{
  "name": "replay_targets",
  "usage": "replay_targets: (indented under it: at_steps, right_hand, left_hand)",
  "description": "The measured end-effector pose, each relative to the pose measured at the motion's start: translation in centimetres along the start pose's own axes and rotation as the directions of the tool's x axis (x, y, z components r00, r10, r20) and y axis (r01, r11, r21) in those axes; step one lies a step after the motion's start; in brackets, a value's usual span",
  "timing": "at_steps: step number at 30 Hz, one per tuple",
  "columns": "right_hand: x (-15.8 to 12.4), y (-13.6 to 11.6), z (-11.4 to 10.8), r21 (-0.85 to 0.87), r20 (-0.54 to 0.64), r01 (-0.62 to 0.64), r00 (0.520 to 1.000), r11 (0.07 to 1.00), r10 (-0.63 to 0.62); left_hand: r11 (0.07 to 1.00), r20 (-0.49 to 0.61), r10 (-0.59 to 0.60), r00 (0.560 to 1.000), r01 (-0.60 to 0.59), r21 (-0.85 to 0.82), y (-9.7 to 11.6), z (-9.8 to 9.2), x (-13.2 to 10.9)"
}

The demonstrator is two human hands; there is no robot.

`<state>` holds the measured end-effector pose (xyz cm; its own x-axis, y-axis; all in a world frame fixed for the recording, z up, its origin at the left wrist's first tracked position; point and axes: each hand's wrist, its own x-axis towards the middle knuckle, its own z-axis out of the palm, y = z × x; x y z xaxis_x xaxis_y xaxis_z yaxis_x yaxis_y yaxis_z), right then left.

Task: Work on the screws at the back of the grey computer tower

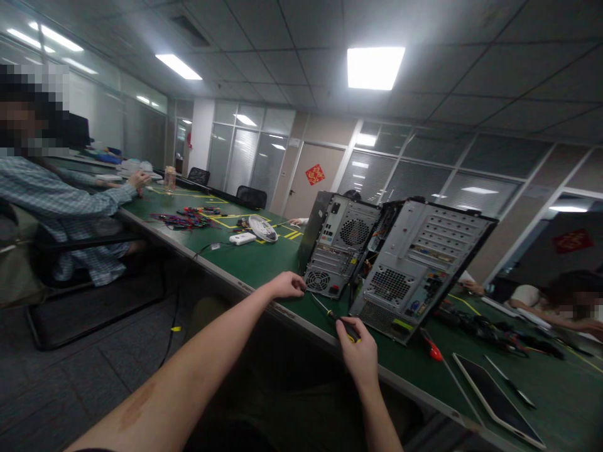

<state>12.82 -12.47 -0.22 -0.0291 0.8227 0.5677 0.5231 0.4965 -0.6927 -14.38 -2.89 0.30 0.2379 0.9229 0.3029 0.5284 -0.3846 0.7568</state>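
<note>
My right hand (360, 351) is wrapped around the handle of a screwdriver (331, 313), black and yellow, whose thin metal shaft points up and left. At the lower left corner of a computer tower (346, 254), my left hand (288, 285) has its fingers curled in, close to the screwdriver's tip. Anything between those fingers is too small or hidden to name. The tower shows its rear panel, with a round fan grille and ports. Just right of it stands a second, larger computer tower (400, 251), also rear side out, appearing tilted in this view.
Wires in a tangle (188, 217), a white power bank-like box (242, 238) and a white oval object (262, 228) lie leftward on the green table (277, 254). A tablet (494, 395), a red-handled tool (431, 346) and black cables (499, 333) lie rightward. Other people sit at both sides.
</note>
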Motion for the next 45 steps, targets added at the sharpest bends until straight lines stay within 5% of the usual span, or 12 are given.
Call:
replay_targets:
  at_steps: [12, 45]
  right_hand:
    - [0.0, 0.1, -0.1, 0.059, 0.059, 0.034, 0.998, 0.998, -0.037]
    - [0.1, 0.5, -0.3, 0.060, 0.092, 0.043, 0.995, 0.997, -0.049]
  left_hand:
    - [0.992, 0.116, 0.106, 0.988, -0.113, 0.057, -0.3, 0.1, 0.3]
    - [0.987, 0.125, 0.133, 0.983, -0.143, 0.075, -1.0, 0.1, 0.7]
